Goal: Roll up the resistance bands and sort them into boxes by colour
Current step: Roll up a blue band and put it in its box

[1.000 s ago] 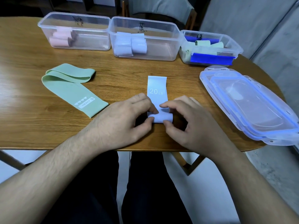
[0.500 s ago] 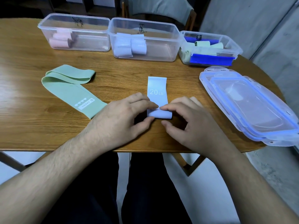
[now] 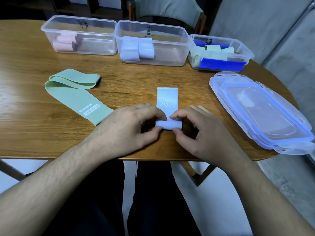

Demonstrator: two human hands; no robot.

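A pale blue resistance band marked "20 LB" lies flat in the middle of the wooden table, its near end wound into a small roll. My left hand pinches the roll's left end between thumb and fingers. My right hand pinches its right end the same way. A green band marked "HEAVY" lies unrolled to the left. At the back stand three clear boxes: the left box with pink rolls, the middle box with pale blue rolls, the right box with green rolls.
A stack of clear lids with blue seals lies at the right, reaching over the table edge. A blue lid part leans in the right box. A chair stands behind the table. The table's front edge runs just under my wrists.
The roll has grown thicker and moved a little further along the band, so less flat blue band shows beyond my fingers. Both hands kept their hold.
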